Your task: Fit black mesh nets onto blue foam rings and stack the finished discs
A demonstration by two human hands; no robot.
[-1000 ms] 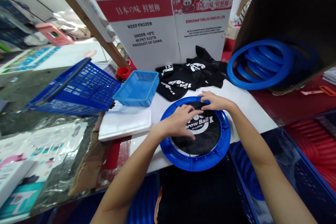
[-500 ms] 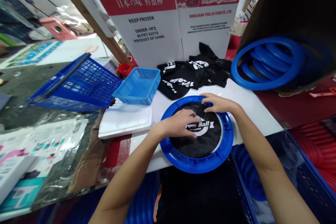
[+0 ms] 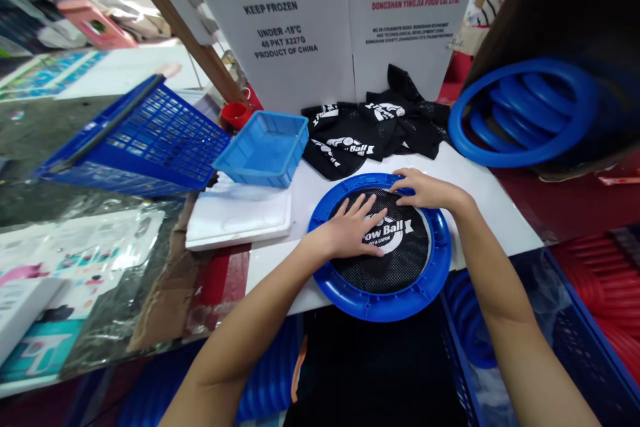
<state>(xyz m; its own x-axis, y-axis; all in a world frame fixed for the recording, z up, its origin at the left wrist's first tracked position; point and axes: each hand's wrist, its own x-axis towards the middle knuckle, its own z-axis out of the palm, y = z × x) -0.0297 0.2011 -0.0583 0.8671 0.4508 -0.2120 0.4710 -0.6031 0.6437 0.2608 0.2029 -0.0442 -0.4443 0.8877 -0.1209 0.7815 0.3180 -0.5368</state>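
A blue plastic ring point(image 3: 395, 307) lies on the white tabletop by its front edge. Inside it is a round black mesh cloth point(image 3: 370, 275) with a white "Ball" print, partly covered by my hands. My left hand point(image 3: 350, 230) rests flat on the left part of the mesh, fingers spread. At the ring's far right side is my right hand point(image 3: 425, 190), its fingers parted and touching the inner rim and the mesh edge. Beyond the ring lies a pile of black printed mesh cloths point(image 3: 350, 133).
A light blue tray point(image 3: 270, 147) and a white foam piece point(image 3: 240, 217) sit to the left, near a blue basket point(image 3: 145, 137). At the right, a dark-sided box holds blue rings point(image 3: 520, 113). A crate with red rings point(image 3: 600, 287) stands lower right. Printed cartons point(image 3: 280, 67) stand behind.
My left hand's fingers have spread wider and flattened on the mesh. My right hand stays at the ring's far right edge. The view has shifted slightly.
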